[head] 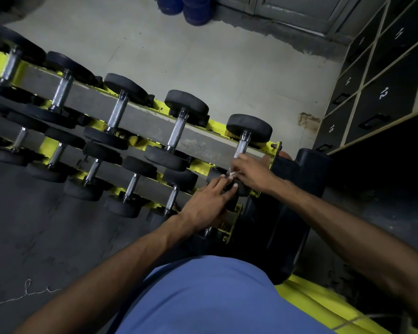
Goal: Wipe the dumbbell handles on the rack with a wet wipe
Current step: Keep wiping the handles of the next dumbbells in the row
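Lying at rack (276, 150) far-right end, top-row dumbbell handle (242, 145) sits just beyond R hand (249, 172), which pinches white wipe (232, 174) at its near end. L hand (208, 201), fingers mostly straight, rests on black head (243, 190).

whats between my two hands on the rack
In the head view, a scrap of white wet wipe, pinched by the right hand, lies between it and the left hand, over the end dumbbell's black rubber head.
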### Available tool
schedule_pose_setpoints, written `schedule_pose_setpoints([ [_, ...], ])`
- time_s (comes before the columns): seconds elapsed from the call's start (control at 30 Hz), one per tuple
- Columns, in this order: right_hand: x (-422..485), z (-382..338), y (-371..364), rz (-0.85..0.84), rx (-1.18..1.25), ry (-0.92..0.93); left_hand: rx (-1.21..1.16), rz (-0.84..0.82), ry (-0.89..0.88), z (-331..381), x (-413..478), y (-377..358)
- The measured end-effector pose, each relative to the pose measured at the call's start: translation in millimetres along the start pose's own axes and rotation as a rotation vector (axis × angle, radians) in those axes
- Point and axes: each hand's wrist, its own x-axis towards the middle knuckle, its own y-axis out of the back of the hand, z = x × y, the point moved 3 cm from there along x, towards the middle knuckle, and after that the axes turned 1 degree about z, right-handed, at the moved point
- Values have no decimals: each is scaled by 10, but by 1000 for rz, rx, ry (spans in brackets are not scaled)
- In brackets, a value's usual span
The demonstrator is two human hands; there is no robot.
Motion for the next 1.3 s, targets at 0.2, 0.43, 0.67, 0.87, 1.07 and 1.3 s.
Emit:
schedule_pose_setpoints([
  [0.2, -146, 284, -314, 153, 350, -485, -1, 8, -30, -9, -7, 58],
  [0.43, 128, 299, -359, 104, 1128, -797, 17, -6, -36, -12, 0, 79],
  [0.67, 197, 474, -325, -61, 1385, -739, 19, -8, -21, 23, -3, 68],
  [0.87, 511, 568, -78, 352, 1718, -825, 29, -23, -13, 26, -6, 72],
  [1.07, 353, 402, -19, 654, 1382, -859, 28, -21, -5, 41, -3, 70],
  [1.3, 52, 212, 6, 718, 207, -236, 29, -10, -16, 29, 3, 72],
])
